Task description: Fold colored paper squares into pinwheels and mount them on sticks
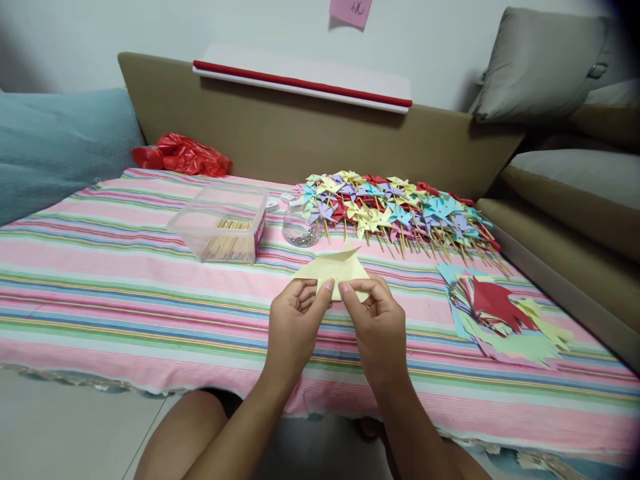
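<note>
A pale yellow paper piece (335,268), cut and partly bent, is held up between my two hands above the striped cloth. My left hand (299,313) pinches its lower left edge, thumb in front and fingers curled behind. On its lower right edge, my right hand (376,317) grips the same way, the two thumbs almost meeting at the middle. Just beyond the paper stands a clear round jar (301,228) with small metallic pieces at its bottom. To its left sits a clear plastic box (220,212) holding many thin wooden sticks (230,241).
A heap of finished paper pinwheels (390,210) on sticks lies at the back right. Nearer, cut coloured paper sheets (505,317) are stacked. A red plastic bag (185,155) rests at the back left, beside a blue cushion (65,147). Striped cloth (150,307) covers the surface.
</note>
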Available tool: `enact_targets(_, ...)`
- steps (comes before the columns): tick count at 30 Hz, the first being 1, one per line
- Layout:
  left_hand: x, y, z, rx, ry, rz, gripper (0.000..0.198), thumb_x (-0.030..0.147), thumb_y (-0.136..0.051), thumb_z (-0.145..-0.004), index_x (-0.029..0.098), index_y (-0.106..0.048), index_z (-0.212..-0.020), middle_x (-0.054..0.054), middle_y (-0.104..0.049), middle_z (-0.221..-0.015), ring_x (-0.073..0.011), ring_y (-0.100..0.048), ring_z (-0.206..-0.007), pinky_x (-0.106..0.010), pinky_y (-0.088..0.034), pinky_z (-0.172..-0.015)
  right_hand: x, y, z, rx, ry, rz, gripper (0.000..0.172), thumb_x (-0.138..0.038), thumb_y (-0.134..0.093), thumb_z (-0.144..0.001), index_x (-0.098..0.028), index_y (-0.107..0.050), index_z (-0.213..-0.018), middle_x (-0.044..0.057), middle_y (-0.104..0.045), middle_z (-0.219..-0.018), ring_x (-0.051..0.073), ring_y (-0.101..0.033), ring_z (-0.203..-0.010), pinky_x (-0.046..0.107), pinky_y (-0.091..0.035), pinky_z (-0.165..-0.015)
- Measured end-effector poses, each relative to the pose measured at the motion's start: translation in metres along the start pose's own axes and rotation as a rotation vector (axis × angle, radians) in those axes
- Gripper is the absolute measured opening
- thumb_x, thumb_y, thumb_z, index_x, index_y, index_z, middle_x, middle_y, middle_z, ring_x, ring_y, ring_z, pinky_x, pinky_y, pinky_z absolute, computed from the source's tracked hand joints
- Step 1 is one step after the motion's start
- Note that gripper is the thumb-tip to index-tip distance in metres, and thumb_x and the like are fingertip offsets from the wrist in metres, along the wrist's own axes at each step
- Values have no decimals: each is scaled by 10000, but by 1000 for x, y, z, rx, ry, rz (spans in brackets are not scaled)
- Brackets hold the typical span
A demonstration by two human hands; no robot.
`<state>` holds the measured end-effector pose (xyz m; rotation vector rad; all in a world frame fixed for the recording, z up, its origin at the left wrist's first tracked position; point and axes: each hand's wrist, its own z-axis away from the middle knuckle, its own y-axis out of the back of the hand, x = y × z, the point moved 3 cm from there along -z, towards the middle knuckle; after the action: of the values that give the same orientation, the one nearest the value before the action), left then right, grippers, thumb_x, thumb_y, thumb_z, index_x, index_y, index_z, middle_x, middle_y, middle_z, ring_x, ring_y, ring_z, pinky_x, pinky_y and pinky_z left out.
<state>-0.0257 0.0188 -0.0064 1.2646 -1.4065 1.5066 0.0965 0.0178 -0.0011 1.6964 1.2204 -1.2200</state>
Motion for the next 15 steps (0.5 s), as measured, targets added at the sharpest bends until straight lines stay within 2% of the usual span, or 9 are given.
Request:
enact_targets(10,-2,1,0,-21,-7,-4,233,350,-774,-813,156,-650,-841,-26,-737,-745,-172,-720,-741,-255,-545,-715,2,-3,1,18,6,-23,150,-346,-707,-831,-204,-670,-801,24,-594,-920,121,-549,-692,233,-448,-517)
enact_targets(15,-6,1,-1,-46,-7,41,244,309,-805,-778,154,-681,-920,-55,-767,-870,-192,-734,-819,-290,-562,-806,3,-6,2,35,-32,-38,193,-369,-718,-808,-203,-620,-806,37,-606,-944,148,-606,-743,256,-510,-568)
